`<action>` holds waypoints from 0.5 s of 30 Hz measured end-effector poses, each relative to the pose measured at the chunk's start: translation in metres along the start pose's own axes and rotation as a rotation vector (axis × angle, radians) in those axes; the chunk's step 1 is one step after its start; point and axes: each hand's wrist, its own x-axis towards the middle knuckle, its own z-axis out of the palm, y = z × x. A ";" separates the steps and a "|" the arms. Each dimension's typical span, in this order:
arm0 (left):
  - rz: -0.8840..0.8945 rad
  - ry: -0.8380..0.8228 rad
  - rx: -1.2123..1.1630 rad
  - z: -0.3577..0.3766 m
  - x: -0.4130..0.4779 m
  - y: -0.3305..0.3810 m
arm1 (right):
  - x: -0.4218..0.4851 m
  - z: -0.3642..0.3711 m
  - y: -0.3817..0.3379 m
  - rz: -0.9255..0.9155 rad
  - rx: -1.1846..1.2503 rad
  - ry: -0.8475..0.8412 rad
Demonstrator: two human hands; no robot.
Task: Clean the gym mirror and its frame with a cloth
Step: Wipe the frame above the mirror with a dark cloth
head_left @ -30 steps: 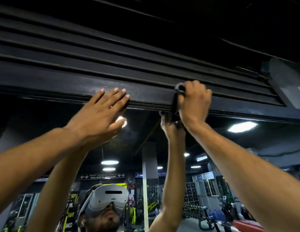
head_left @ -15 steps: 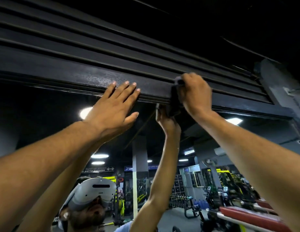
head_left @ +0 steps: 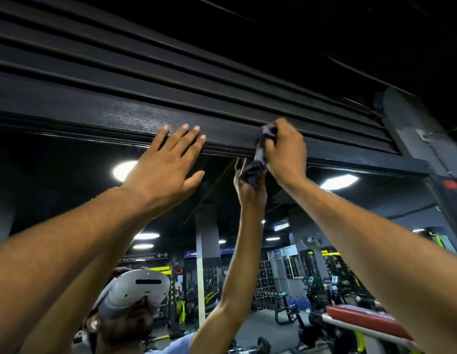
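Note:
The gym mirror [head_left: 56, 190] fills the lower part of the view under its wide black top frame [head_left: 135, 116]. My right hand [head_left: 286, 152] is raised to that frame and grips a dark cloth [head_left: 259, 155], which is bunched against the frame's lower edge and hangs a little over the glass. My left hand [head_left: 168, 159] lies flat with straight fingers, its fingertips on the frame and its palm over the top of the mirror. Both arms and the cloth are reflected in the glass.
Black horizontal slats [head_left: 171, 60] run above the frame up to a dark ceiling. A grey pillar [head_left: 413, 129] stands at the right end of the frame. The mirror reflects gym machines, ceiling lights and a person wearing a headset.
Both hands have slid to the right along the top frame, the right hand taking the cloth with it. The view has shifted so more of the frame's right end shows.

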 end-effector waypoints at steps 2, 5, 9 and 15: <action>-0.005 0.011 0.004 0.000 0.000 0.001 | 0.011 -0.011 0.015 0.150 -0.084 0.111; -0.005 0.002 0.022 0.001 0.000 0.001 | 0.013 -0.011 0.022 0.246 -0.160 0.078; -0.017 -0.004 0.000 0.001 0.000 0.002 | -0.004 0.017 -0.021 0.118 -0.022 -0.002; 0.031 -0.049 -0.008 -0.011 -0.001 -0.009 | 0.004 0.013 -0.038 0.038 0.106 0.027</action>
